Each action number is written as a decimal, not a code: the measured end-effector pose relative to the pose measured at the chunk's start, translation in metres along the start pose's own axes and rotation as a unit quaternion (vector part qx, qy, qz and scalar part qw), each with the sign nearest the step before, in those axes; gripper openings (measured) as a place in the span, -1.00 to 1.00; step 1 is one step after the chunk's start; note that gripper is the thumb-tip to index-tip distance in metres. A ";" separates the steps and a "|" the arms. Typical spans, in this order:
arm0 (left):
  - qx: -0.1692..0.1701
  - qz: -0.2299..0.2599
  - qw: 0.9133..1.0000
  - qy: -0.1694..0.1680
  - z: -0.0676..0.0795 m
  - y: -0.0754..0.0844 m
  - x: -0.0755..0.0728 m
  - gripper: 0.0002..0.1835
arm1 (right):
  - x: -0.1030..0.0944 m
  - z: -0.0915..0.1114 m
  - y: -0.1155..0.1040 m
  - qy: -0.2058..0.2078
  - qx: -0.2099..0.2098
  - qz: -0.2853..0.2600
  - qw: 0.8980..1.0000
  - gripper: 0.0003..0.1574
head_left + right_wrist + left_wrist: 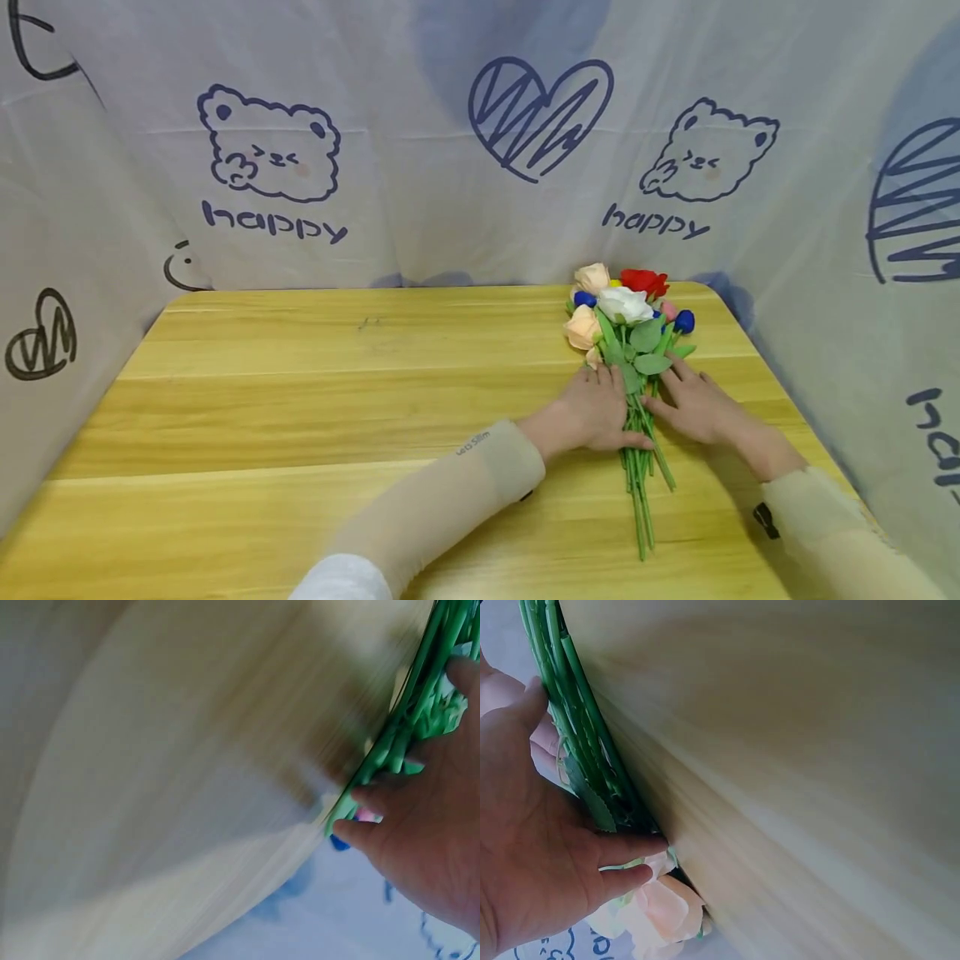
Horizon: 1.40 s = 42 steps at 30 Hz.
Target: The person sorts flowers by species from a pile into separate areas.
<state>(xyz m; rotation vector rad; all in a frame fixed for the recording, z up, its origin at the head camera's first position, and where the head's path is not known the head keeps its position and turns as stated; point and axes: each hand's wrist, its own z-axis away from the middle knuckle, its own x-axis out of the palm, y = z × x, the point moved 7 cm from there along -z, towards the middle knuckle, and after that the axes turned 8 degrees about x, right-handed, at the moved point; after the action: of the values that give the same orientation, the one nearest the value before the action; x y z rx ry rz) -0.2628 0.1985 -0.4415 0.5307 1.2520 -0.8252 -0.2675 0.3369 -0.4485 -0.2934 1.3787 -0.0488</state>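
A bunch of artificial flowers lies on the right part of the wooden table, blooms toward the back and green stems (637, 483) toward the front. Its blooms include a white rose (625, 306), a red flower (645, 283), a peach rose (583, 328) and dark blue buds (684, 322). Against the bunch's left side rests my left hand (596, 410), fingers extended and thumb across the stems. From the right, my right hand (701, 406) touches the stems and leaves with spread, fairly straight fingers. Both wrist views show stems (577, 712) beside the fingers.
The wooden table (300, 400) stretches far to the left of the flowers. A pale cloth (420, 208) printed with bears, hearts and lettering hangs behind the table and along both sides. The table's right edge is close to my right forearm.
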 end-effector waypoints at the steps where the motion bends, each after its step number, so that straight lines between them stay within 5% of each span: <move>1: -0.001 -0.001 1.000 -0.002 -0.004 0.003 -0.001 0.25 | -0.001 0.000 0.006 -0.003 0.001 -0.003 1.000 -0.02; 16: -0.038 0.036 0.997 -0.061 -0.053 0.042 -0.008 0.16 | -0.016 0.008 0.081 -0.027 0.025 -0.036 0.999 0.01; 25: 0.001 0.091 0.995 -0.046 -0.051 0.023 -0.007 -0.04 | -0.019 0.010 0.103 -0.053 0.059 -0.068 0.995 0.07; 42: 0.015 0.105 0.993 -0.048 -0.044 0.013 -0.003 -0.09 | -0.023 0.009 0.099 -0.041 0.053 -0.110 0.992 0.04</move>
<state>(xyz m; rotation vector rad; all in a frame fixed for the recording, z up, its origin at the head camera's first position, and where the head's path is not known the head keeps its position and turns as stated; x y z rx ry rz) -0.2802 0.2402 -0.4510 0.6283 1.0760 -0.6863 -0.2763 0.4389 -0.4484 -0.3535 1.2535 -0.2888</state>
